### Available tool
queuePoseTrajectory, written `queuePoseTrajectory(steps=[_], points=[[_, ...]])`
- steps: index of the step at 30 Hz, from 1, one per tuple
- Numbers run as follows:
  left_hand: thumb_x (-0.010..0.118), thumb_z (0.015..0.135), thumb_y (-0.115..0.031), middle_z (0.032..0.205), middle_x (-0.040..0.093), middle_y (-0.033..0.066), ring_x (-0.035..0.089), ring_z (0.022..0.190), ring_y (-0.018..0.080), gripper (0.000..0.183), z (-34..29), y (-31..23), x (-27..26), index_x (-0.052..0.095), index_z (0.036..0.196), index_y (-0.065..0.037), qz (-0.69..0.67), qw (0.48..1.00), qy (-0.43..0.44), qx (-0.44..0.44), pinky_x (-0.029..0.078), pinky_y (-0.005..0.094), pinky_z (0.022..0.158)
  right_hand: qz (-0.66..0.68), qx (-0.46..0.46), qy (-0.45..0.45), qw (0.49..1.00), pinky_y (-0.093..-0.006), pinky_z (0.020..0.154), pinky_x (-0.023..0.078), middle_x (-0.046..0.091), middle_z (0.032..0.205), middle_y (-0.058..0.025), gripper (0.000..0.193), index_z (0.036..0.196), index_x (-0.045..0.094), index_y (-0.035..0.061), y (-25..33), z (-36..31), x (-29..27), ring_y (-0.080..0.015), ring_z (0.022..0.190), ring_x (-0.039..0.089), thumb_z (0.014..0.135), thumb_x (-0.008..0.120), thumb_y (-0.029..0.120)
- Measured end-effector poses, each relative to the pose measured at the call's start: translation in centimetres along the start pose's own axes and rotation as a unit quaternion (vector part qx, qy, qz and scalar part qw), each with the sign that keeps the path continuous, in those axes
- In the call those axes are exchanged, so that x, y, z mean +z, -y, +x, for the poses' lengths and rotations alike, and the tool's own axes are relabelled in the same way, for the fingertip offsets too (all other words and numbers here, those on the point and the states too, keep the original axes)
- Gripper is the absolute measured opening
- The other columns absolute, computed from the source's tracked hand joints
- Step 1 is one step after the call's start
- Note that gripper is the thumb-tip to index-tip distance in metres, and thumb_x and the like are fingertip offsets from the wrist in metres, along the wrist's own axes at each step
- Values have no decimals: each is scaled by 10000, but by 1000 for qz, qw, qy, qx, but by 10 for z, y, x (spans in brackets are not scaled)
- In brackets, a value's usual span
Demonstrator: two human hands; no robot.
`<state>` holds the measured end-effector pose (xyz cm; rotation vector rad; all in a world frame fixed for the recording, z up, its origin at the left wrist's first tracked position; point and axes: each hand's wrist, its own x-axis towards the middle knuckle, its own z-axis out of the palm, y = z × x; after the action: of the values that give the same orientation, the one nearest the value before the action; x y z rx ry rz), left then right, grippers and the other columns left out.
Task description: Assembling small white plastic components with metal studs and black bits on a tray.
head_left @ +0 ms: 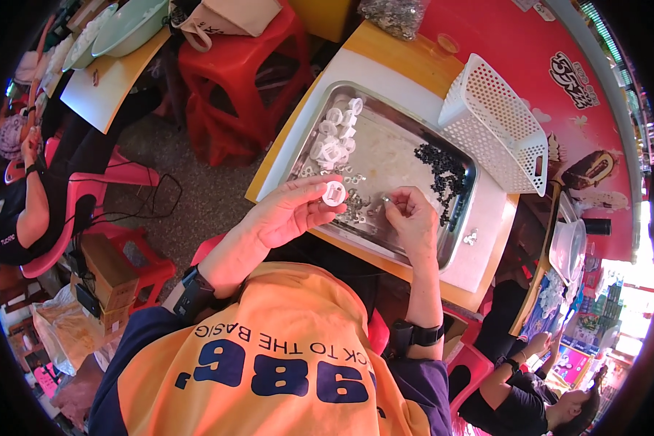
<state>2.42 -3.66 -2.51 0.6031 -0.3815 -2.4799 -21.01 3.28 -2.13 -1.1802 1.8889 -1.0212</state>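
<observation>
Taking the tray's centre as the dial's middle, the white perforated basket (495, 120) stands at 2 o'clock, crowding that rim; whether it touches cannot be told. A clear bag of small parts (394, 16) sits at 12, and a red stool (229, 94) at 10, beyond the table (400, 67). The steel tray (396, 131) holds white parts (334, 142) at 10, black pieces (443, 171) at 3 and loose metal bits (357, 212) at 7. A few small pieces (471, 236) lie outside its rim at 4.

The left hand (299, 211), at 8, pinches a round white part (334, 193) between thumb and fingers, above the tray's edge. The right hand (412, 220), at 5, pinches a small shiny piece (386, 198) at its fingertips. Plain steel stretches from the middle toward 1 o'clock; the wearer's torso (269, 341) bounds 6.
</observation>
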Motion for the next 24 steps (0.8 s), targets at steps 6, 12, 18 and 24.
queuePoseTrajectory(steps=[6, 12, 18, 24], points=[[504, 942, -118, 1127, 609, 176, 637, 982, 247, 340, -1, 0, 2, 505, 1259, 3, 1, 1000, 3, -5, 562, 284, 799, 38, 72, 48, 996, -212, 621, 459, 654, 729, -29, 137, 939, 689, 15, -7, 4, -11, -65, 636, 568, 825, 654, 83], [498, 945, -117, 1130, 609, 172, 638, 980, 244, 343, -2, 1, 1, 500, 1264, 8, 2, 1000, -3, -9, 560, 282, 799, -7, 31, -1, 999, -222, 634, 460, 660, 783, -54, 138, 937, 691, 27, 2, -1, -13, -88, 672, 585, 819, 664, 92], [495, 947, -117, 1127, 610, 176, 639, 981, 244, 345, -2, 1, 2, 497, 1267, 10, 0, 1000, -2, -9, 562, 286, 801, -128, -116, 14, 985, -287, 658, 487, 629, 858, -79, 133, 936, 680, 42, 6, -5, -12, -189, 726, 618, 809, 659, 76], [528, 935, -118, 1092, 624, 147, 643, 967, 231, 337, -2, 1, 3, 517, 1248, 6, -2, 1000, 8, -5, 565, 271, 796, -171, -189, 62, 965, -334, 698, 488, 594, 910, -101, 149, 954, 666, 43, -5, 4, -4, -275, 807, 603, 810, 629, 34]])
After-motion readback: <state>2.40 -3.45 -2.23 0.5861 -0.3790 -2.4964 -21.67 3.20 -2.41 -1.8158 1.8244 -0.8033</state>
